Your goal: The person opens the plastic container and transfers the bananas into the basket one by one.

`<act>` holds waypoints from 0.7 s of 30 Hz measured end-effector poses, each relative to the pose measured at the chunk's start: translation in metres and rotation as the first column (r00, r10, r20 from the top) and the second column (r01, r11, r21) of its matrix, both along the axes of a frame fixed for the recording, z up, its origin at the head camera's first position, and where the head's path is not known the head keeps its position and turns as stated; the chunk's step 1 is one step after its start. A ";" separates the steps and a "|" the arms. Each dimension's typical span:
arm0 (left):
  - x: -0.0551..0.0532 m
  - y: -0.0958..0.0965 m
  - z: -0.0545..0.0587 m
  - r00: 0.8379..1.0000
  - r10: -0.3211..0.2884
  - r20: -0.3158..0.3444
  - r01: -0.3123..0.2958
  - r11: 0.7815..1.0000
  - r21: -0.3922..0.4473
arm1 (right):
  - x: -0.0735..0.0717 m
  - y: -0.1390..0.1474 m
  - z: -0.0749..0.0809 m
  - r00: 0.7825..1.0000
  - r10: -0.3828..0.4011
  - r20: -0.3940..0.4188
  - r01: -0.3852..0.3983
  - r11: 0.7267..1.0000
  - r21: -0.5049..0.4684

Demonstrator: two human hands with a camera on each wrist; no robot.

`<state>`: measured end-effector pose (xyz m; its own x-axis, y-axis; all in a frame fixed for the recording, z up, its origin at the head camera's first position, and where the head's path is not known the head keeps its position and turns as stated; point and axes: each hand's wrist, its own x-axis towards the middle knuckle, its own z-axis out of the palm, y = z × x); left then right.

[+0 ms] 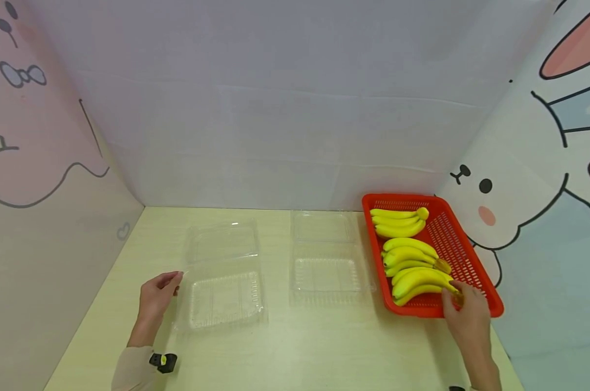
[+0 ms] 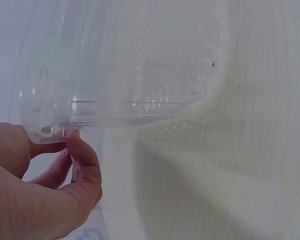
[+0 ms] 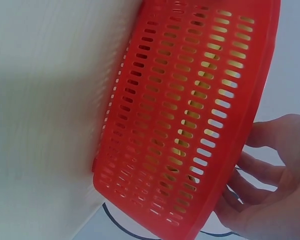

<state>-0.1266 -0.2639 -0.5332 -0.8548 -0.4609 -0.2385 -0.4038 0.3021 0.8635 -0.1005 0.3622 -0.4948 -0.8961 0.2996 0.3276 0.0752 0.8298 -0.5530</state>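
My left hand (image 1: 159, 296) pinches the left edge of an open clear plastic clamshell box (image 1: 224, 297) between thumb and fingertips. In the left wrist view the fingers meet at the box's hinge side (image 2: 65, 127). On the right, my right hand (image 1: 468, 309) reaches over the near rim of a red plastic basket (image 1: 379, 285), thumb and fingers around the stem end of the nearest banana bunch (image 1: 419, 282). From the right wrist, the basket wall (image 3: 175, 110) hides the fingertips and most of the yellow fruit behind it.
A second open clear clamshell box (image 1: 326, 271) lies between the first box and the basket. Two more banana bunches (image 1: 412, 255) (image 1: 397, 222) lie farther back in the basket. A white cloth wall (image 1: 285, 136) rises behind the table, with printed panels at both sides.
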 end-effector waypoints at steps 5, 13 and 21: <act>-0.002 0.000 -0.001 1.000 -0.002 -0.007 0.002 1.000 -0.003 | -0.001 -0.005 0.002 1.000 0.021 -0.013 -0.021 1.000 0.008; -0.007 0.001 -0.001 1.000 0.007 -0.029 -0.007 1.000 -0.009 | -0.004 -0.013 0.006 0.994 0.084 -0.063 -0.082 0.996 0.029; -0.011 0.003 -0.001 0.999 -0.007 -0.041 0.006 1.000 -0.027 | -0.009 -0.019 0.009 0.972 0.158 -0.174 -0.153 0.987 0.040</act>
